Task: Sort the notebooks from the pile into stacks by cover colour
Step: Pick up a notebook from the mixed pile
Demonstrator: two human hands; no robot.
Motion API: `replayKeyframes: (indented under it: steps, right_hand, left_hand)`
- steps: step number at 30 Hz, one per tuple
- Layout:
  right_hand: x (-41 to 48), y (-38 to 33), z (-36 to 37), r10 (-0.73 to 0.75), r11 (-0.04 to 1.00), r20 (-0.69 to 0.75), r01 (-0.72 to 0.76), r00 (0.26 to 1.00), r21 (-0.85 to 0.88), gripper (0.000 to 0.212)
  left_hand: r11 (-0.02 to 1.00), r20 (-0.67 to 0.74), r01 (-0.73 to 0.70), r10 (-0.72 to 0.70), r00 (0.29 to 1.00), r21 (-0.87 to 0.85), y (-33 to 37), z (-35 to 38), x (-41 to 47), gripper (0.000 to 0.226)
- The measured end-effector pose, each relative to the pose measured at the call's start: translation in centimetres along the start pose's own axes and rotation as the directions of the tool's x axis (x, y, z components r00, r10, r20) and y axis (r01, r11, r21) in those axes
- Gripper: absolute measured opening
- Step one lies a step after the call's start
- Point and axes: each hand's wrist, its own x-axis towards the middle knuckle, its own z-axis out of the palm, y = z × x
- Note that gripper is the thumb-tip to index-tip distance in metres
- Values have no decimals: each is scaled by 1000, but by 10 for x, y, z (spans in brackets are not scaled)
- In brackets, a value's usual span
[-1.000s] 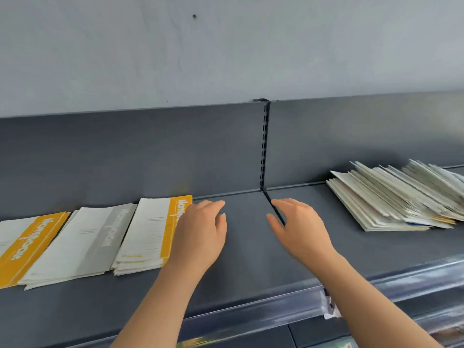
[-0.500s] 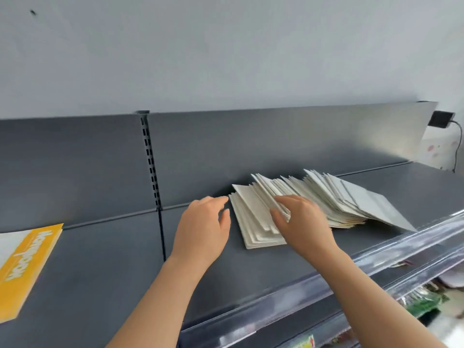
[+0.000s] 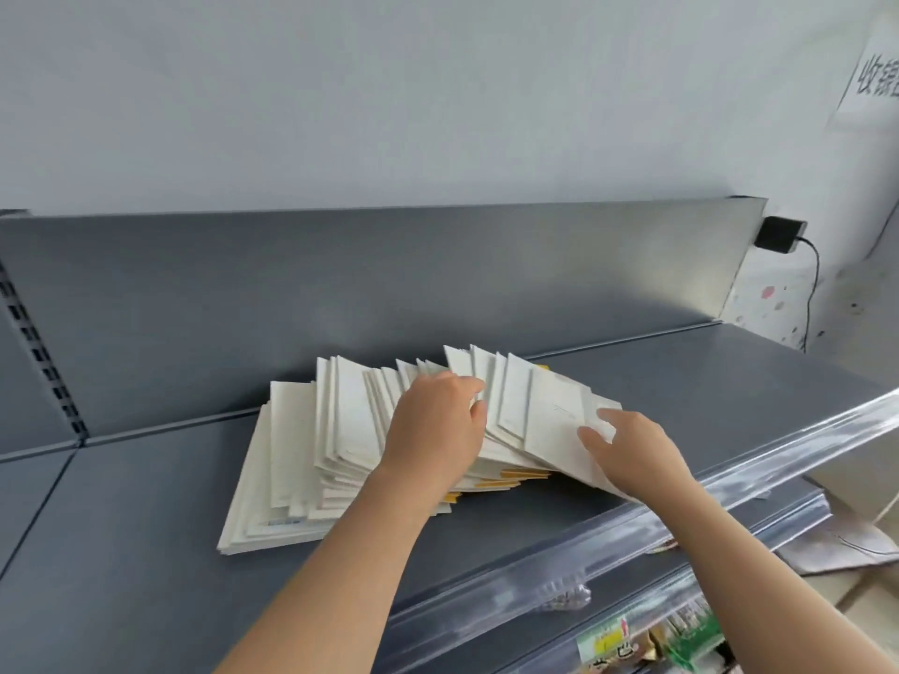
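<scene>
Pile (image 3: 301,459) lies fanned, white sides up, on the shelf (image 3: 146,552). Left hand (image 3: 433,430) digs fingers (image 3: 464,385) into the fan, grip hidden. Right hand (image 3: 632,454), at 3 o'clock, lays spread fingers on the end notebook (image 3: 549,415). Best lift that one and flip it for colour.

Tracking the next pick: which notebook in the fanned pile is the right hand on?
The rightmost notebook, topmost at the fan's right end: the right hand touches its right edge; the left hand rests on others further left.

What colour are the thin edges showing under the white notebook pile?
Yellow-orange; the edges show best in the head view.
</scene>
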Motion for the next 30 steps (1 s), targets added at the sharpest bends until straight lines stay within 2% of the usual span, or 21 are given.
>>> replayKeyframes:
  steps: [2, 4, 6, 8, 10, 13, 15, 18, 20, 24, 27, 30]
  right_hand:
    - [9, 14, 2, 55, 998, 57, -57, 997, 32, 39]
    - [16, 23, 5, 83, 988, 37, -87, 996, 127, 36]
    - [21, 29, 6, 119, 953, 21, -120, 993, 280, 54]
    - [26, 33, 6, 140, 907, 19, -136, 990, 398, 71]
    - [31, 37, 6, 145, 873, 11, -133, 989, 468, 74]
    - [39, 43, 5, 174, 849, -13, -144, 985, 508, 73]
    - [42, 48, 6, 185, 843, -21, -148, 983, 518, 63]
    - [46, 53, 9, 189, 840, -28, -146, 982, 522, 33]
    - [46, 53, 13, 183, 846, -20, -147, 983, 512, 29]
    - [46, 45, 19, 137, 853, -22, -107, 990, 510, 29]
    - [43, 34, 23, 114, 827, -21, -83, 993, 557, 26]
    - [40, 25, 24, 87, 807, -60, -36, 994, 589, 28]
  left_hand:
    - [1000, 77, 3, -4, 997, 18, 13, 19, 13, 23]
    - [998, 154, 28, -37, 987, 60, 21, 35, 23, 25]
    - [989, 196, 44, -72, 978, 144, 26, 46, 29, 28]
    - [977, 203, 62, -105, 974, 205, 29, 52, 35, 22]
    - [969, 222, 92, -145, 964, 230, 31, 55, 39, 21]
    - [951, 255, 142, -215, 943, 276, 34, 56, 45, 31]
    - [933, 278, 156, -251, 927, 323, 38, 57, 48, 31]
    - [922, 316, 170, -286, 905, 349, 42, 58, 50, 27]
    - [920, 335, 170, -294, 895, 354, 41, 59, 50, 25]
    - [953, 352, 193, -268, 897, 233, 36, 53, 48, 8]
    - [961, 436, 273, -264, 860, 42, 38, 45, 47, 15]
    - [930, 475, 360, -287, 832, -69, 39, 41, 41, 32]
